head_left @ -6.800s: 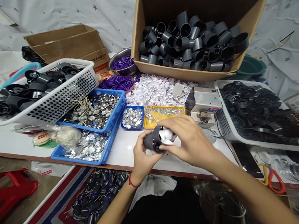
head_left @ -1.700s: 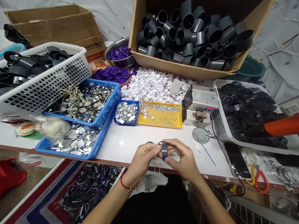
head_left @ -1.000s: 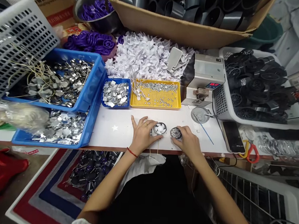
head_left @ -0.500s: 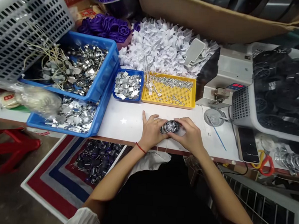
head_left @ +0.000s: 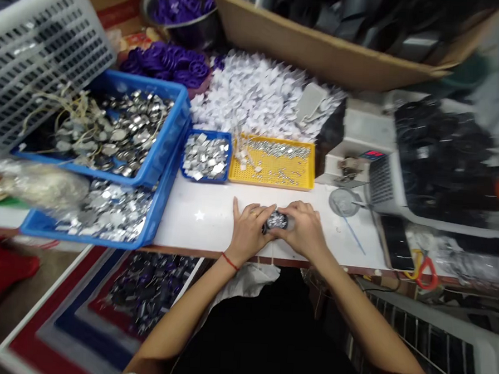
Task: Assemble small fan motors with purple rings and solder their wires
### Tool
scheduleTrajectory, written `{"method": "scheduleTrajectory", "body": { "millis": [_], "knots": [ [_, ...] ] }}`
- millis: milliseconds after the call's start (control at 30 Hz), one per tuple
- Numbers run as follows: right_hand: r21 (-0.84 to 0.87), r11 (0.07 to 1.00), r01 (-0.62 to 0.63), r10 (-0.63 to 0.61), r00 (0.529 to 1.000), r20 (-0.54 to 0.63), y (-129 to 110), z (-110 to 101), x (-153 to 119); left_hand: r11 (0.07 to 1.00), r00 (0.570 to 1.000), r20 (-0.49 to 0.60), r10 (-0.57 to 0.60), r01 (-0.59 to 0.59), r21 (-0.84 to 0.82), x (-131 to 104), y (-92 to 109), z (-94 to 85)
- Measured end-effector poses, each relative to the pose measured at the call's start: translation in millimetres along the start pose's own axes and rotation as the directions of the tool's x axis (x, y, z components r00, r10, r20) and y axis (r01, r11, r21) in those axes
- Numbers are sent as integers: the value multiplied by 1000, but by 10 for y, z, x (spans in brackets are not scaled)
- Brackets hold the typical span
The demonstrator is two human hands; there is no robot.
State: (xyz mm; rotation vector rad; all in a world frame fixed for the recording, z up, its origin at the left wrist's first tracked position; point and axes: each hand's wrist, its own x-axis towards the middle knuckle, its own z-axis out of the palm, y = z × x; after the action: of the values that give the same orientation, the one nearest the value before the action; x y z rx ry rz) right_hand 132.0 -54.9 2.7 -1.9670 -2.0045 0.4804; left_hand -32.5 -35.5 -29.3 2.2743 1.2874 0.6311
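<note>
A small dark round part with a spoked, wheel-like face [head_left: 277, 220] is gripped between both hands above the front of the white table. My left hand [head_left: 247, 231] pinches its left side with thumb and fingertips, the index finger close to the top and one finger sticking out to the left. On the other side, my right hand [head_left: 306, 229] closes its thumb and fingers around the right edge. The face is smeared by motion, and its underside is hidden. Thin cords hang over the table edge just below the hands.
Blue bins [head_left: 161, 149] of metal discs and pieces stand left. Behind the hands are a small blue tray [head_left: 226, 169] and a yellow tray [head_left: 254, 176]. A small machine [head_left: 363, 129], a phone [head_left: 397, 242] and scissors [head_left: 426, 274] are at right.
The camera view has shifted, so the bins and table sit lower and further left. Both hands still grip the round part; its face now looks brighter and blurred.
</note>
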Motion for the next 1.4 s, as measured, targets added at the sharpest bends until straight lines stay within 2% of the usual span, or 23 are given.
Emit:
{"method": "scheduleTrajectory", "body": {
  "millis": [100,133,200,233,300,367,400,467,533,667,867,1000,1067,1100,1167,1200,1233,1267,1300,1333,1400],
  "knots": [
    [20,997,80,-80,996,42,-11,-190,204,996,994,-69,85,-81,47,26,-74,-4],
    [37,993,113,-113,994,-6,40,-314,321,993,990,-95,107,-101,66,52,-106,7],
    [19,994,104,-97,969,-227,228,-651,598,984,982,-118,150,-137,112,113,-149,30],
    [-20,999,28,-33,928,-371,358,-845,740,979,978,-120,171,-154,133,136,-156,30],
    [-108,953,-281,169,796,-581,665,-1212,1002,969,971,-130,203,-180,168,148,-155,-1],
    [-119,761,-637,451,653,-608,992,-1472,1198,967,964,-165,209,-178,185,117,-164,-73],
    [-107,656,-747,556,575,-600,1145,-1552,1263,968,960,-188,205,-170,187,90,-182,-117],
    [-78,539,-838,656,477,-585,1405,-1628,1331,973,958,-220,184,-144,182,29,-243,-199],
    [-68,525,-849,667,459,-587,1582,-1643,1325,977,959,-229,165,-127,173,-17,-310,-259],
    [-107,549,-829,626,492,-604,1703,-1656,1188,984,962,-227,153,-126,130,-18,-315,-321],
    [-154,649,-745,558,604,-569,1749,-1636,1036,985,957,-237,167,-171,3,84,-121,-420],
    [-93,669,-738,594,606,-529,1849,-1698,1085,984,959,-238,151,-169,-58,53,-119,-459],
    [-69,676,-733,599,602,-529,1780,-1746,1048,986,961,-254,110,-138,-98,9,-125,-484],
    [-54,710,-702,577,624,-527,1686,-1749,996,986,962,-263,69,-106,-131,-13,-112,-506],
    [12,847,-531,467,734,-494,1373,-1671,820,970,963,-264,-49,-17,-241,-45,-36,-574],
    [147,949,-280,316,831,-459,1166,-1586,703,948,961,-251,-114,29,-317,-52,30,-622],
    [322,946,-27,164,899,-406,942,-1477,573,913,959,-225,-171,68,-401,-51,111,-678],
    [486,863,137,10,958,-288,715,-1350,439,869,958,-194,-211,93,-486,-44,202,-738],
    [621,757,202,-96,975,-200,501,-1215,310,821,960,-162,-228,100,-562,-30,297,-799],
    [741,641,200,-148,980,-136,310,-1079,195,774,966,-132,-224,94,-626,-14,388,-857],
    [921,377,99,-230,973,-10,27,-823,29,695,983,-58,-174,81,-715,14,537,-948]
  ]
}}
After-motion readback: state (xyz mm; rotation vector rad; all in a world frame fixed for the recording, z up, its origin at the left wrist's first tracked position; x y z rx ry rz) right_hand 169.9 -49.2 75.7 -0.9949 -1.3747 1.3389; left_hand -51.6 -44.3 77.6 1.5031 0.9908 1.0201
